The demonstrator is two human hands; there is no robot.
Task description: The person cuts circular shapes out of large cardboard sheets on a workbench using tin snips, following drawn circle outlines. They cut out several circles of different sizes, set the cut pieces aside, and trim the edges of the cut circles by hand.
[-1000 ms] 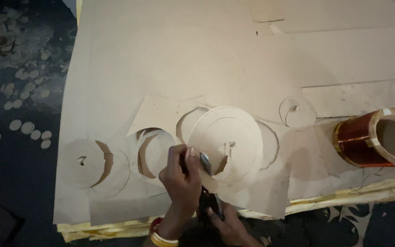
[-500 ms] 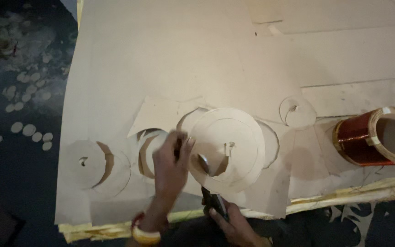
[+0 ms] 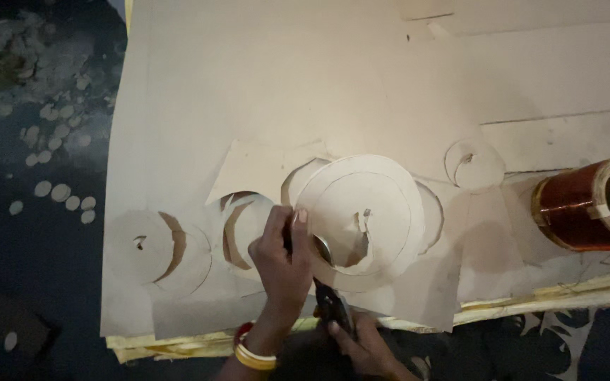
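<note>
Left hand lay on the near edge of the large cardboard disc, at about 8 o'clock on its rim, fingers pressed together and curled down, thumb tip up against the disc edge. Half a second before, this hand had been stretched flatter and reached further onto the sheet; one second before, it sat lower, close to the right hand. Right hand gripped the dark handles of the shears at the table's near edge, fingers closed round them; its position was little changed. Blades ran up from 6 o'clock under the left hand toward the torn notch near the disc centre. Disc itself had not shifted on the cardboard sheet. Copper-coloured coil lay at 3 o'clock, unmoved. Yellow bangles on left wrist.
</note>
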